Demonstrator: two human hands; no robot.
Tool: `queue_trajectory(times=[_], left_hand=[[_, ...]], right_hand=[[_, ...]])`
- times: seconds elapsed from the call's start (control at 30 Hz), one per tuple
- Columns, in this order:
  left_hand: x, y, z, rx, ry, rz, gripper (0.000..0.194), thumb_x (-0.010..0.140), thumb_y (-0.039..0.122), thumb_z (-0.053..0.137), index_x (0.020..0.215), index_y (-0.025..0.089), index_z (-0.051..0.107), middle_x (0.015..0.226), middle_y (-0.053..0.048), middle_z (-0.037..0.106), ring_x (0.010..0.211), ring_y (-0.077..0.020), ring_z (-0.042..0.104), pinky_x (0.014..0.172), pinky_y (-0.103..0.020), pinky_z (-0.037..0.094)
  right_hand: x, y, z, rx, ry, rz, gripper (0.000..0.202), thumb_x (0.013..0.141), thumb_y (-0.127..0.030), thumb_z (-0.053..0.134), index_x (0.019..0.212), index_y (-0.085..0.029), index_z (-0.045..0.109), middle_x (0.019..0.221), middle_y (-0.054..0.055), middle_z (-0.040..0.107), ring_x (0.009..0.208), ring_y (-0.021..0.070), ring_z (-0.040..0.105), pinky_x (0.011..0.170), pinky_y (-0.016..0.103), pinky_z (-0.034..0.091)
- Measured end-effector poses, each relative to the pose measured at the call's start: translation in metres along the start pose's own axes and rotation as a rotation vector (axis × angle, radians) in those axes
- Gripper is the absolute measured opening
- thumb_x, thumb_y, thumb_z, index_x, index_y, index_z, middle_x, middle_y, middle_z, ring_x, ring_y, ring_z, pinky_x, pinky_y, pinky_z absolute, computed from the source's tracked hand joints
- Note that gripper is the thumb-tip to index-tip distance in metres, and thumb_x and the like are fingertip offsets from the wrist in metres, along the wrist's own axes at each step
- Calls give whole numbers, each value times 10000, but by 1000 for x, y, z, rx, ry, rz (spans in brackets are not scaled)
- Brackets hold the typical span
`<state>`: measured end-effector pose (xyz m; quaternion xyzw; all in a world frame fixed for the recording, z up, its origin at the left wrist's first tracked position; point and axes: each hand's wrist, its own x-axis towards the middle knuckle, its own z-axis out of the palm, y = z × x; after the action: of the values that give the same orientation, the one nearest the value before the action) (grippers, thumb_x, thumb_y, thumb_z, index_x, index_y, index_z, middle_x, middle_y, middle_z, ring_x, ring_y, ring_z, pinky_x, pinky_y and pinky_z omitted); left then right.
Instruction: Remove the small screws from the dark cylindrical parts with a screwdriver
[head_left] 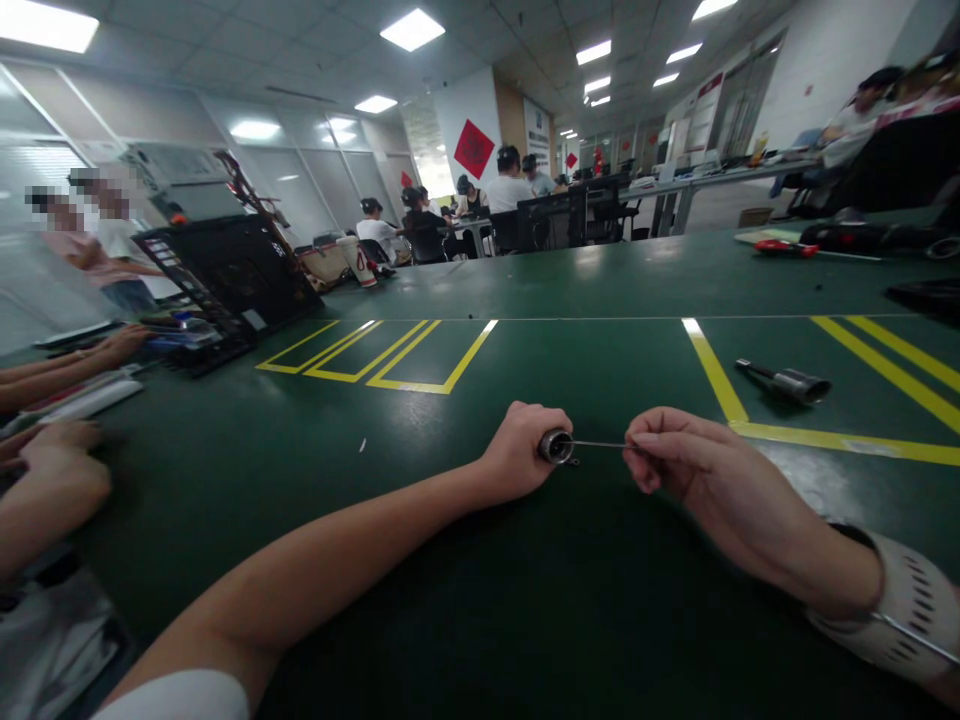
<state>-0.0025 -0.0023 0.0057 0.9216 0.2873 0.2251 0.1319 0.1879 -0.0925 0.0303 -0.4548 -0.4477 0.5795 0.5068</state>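
1. The left hand [529, 450] is wrapped around a tube [556, 446], fingers curled over it, with the round mouth showing at the thumb side, turned toward the camera.
2. The right hand [686, 460] pinches a thin rod [600, 444] between thumb and fingertips.
3. The rod spans the gap between the two hands, roughly level, and its far end meets the tube's mouth; how deep it goes, I cannot tell.
4. A small ringed bit [574, 462] shows just below the tube's rim, on the side facing the right hand; whether it is joined to the tube, I cannot tell.
5. Both hands are above the green table [420, 620], the right wrist wearing a pale band [911, 600].
6. Beyond the right hand and to its right, a metal part [799, 385] lies on the table, apart from the grip, its narrow end pointing away to the left.
7. Yellow tape [409, 386] marks the table beyond the left hand, with more strips beyond the right.
8. Farther past the right hand lies a red screwdriver [787, 248].
9. Well left of the left hand are a co-worker's hand [64, 465] and a black rack [240, 270].
10. Far beyond the grip stand a cup [358, 262] and seated people [507, 190].
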Motion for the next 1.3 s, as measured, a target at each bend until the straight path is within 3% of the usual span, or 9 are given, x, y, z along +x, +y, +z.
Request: queue_trajectory(times=[0.17, 0.3, 0.4, 0.73, 0.9, 1.0, 1.2, 1.3], left_hand=[[0, 0, 1, 50, -10, -37, 103, 709, 91, 560, 761, 169, 517, 715, 15, 584, 698, -140, 525, 724, -285, 322], [1, 1, 0, 115, -20, -26, 60, 739, 120, 539, 759, 173, 519, 706, 10, 586, 709, -151, 523, 716, -292, 313], [0, 3, -2, 132, -38, -11, 75, 728, 106, 538, 757, 173, 520, 712, 6, 588, 709, -152, 520, 709, -290, 310], [0, -1, 0, 19, -11, -22, 72, 734, 131, 582, 743, 164, 518, 704, 16, 580, 686, -132, 525, 721, -284, 336], [1, -2, 1, -28, 5, -21, 68, 740, 137, 585, 746, 159, 521, 712, 22, 580, 681, -120, 532, 735, -281, 349], [1, -2, 1, -13, -1, -41, 60, 743, 135, 578, 764, 162, 529, 732, 19, 594, 701, -125, 542, 748, -286, 352], [1, -1, 0, 61, -22, -51, 98, 709, 97, 563, 765, 170, 527, 729, 15, 598, 731, -148, 544, 739, -294, 333], [0, 1, -1, 102, -45, -43, 84, 720, 102, 549, 755, 172, 518, 715, 12, 592, 719, -152, 536, 726, -293, 323]], right_hand=[[-11, -5, 4, -530, -28, -243, 135, 822, -292, 514, 756, -215, 602, 687, 2, 582, 655, 157, 534, 588, 288, 399], [-18, -11, 11, -797, -101, -311, 144, 841, -281, 468, 781, -223, 585, 715, 5, 594, 640, 162, 532, 566, 295, 382], [-14, -12, 9, -745, -112, -244, 157, 835, -292, 462, 751, -218, 573, 681, 5, 574, 622, 165, 521, 552, 297, 372], [2, -2, -3, -36, -55, 8, 106, 783, -251, 555, 716, -178, 592, 637, -3, 560, 593, 129, 505, 569, 274, 399], [2, 2, -3, 113, -41, 86, 84, 784, -255, 568, 755, -178, 582, 673, -4, 560, 610, 126, 503, 579, 271, 412], [1, 2, -3, 4, -27, 6, 103, 794, -275, 556, 759, -182, 583, 684, 2, 561, 631, 140, 510, 593, 286, 414], [-9, -6, 3, -583, -67, -227, 154, 839, -309, 495, 757, -220, 590, 688, 4, 575, 655, 168, 530, 593, 308, 390], [-11, -10, 6, -688, -103, -259, 146, 836, -290, 484, 749, -226, 583, 672, 1, 573, 617, 162, 522, 550, 296, 371]])
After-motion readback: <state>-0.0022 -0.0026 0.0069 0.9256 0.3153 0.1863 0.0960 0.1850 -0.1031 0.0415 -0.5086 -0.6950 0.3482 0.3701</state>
